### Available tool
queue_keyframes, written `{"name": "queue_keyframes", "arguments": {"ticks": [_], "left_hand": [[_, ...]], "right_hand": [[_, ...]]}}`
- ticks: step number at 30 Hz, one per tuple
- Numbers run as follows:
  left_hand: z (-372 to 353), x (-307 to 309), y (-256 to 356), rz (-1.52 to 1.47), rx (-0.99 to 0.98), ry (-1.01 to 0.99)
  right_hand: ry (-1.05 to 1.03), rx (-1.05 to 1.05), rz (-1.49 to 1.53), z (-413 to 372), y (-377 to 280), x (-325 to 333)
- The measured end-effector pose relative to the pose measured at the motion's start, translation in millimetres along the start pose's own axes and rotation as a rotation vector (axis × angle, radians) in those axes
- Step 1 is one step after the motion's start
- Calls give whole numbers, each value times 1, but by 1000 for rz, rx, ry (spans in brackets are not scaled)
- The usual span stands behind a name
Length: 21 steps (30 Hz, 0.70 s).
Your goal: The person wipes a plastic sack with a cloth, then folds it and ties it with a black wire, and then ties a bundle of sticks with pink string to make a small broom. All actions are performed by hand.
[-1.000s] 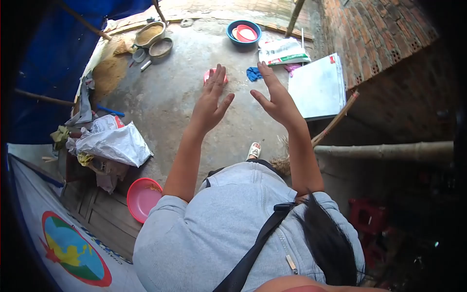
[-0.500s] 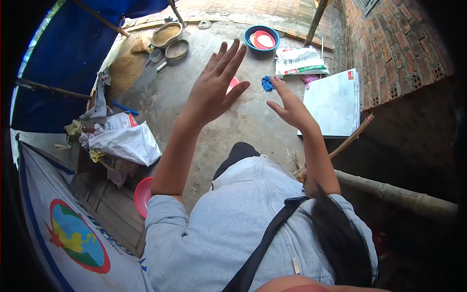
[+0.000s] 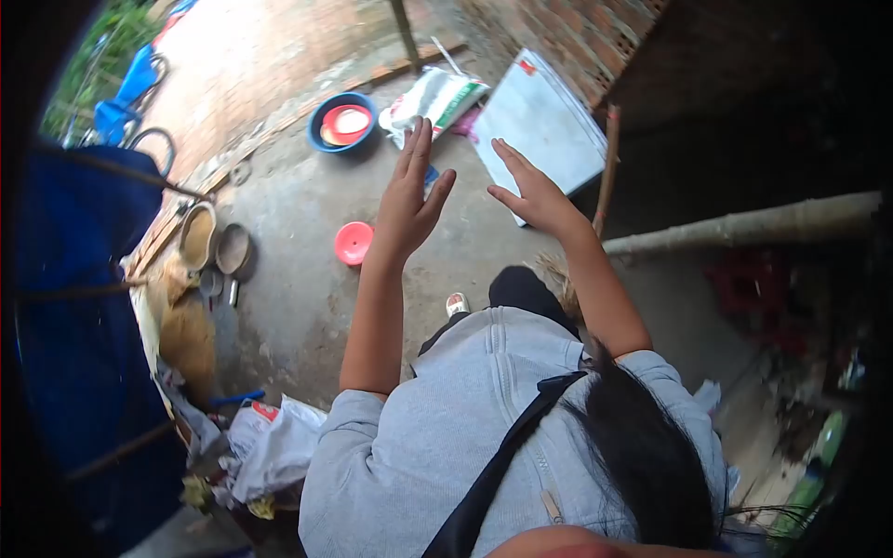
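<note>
Both my hands are raised in front of me, holding nothing. My left hand has its fingers stretched out and the thumb apart. Behind it on the floor lie a red plastic stool or bowl and a small blue cloth or bag, partly hidden by the hand. My right hand is also open, its fingers extended. In the view it overlaps the edge of a large white flat panel resting beside the brick wall. Neither hand visibly touches anything.
A blue basin with red containers inside stands by a white sack. A bamboo pole crosses at the right. Shallow baskets and white bags lie at the left, near a blue tarp. A brick wall rises behind.
The view has swung to the right, so the floor things appear shifted left and rotated. My hands remain raised and open, closer together in view. The red item shows more fully now.
</note>
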<state>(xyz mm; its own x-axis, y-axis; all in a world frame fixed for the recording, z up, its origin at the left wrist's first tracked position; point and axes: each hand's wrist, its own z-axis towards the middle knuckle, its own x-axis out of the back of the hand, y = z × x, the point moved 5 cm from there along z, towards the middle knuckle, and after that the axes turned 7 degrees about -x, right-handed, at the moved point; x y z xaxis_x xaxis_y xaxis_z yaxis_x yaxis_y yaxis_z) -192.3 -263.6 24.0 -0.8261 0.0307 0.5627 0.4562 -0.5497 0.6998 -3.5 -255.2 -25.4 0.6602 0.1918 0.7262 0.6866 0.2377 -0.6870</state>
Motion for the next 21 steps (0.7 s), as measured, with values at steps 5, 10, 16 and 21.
{"name": "queue_keyframes", "arguments": {"ticks": [5, 10, 16, 21], "left_hand": [[34, -68, -8, -167, -77, -141], [72, -128, -25, -171, -62, -324], [150, -190, -65, -151, -25, -322], [217, -253, -101, -178, 34, -298]], "right_hand": [[60, -225, 88, -14, 88, 8], [96, -531, 312, -9, 206, 11], [140, -817, 472, 20, 354, 33], [281, -932, 575, 67, 500, 44]]}}
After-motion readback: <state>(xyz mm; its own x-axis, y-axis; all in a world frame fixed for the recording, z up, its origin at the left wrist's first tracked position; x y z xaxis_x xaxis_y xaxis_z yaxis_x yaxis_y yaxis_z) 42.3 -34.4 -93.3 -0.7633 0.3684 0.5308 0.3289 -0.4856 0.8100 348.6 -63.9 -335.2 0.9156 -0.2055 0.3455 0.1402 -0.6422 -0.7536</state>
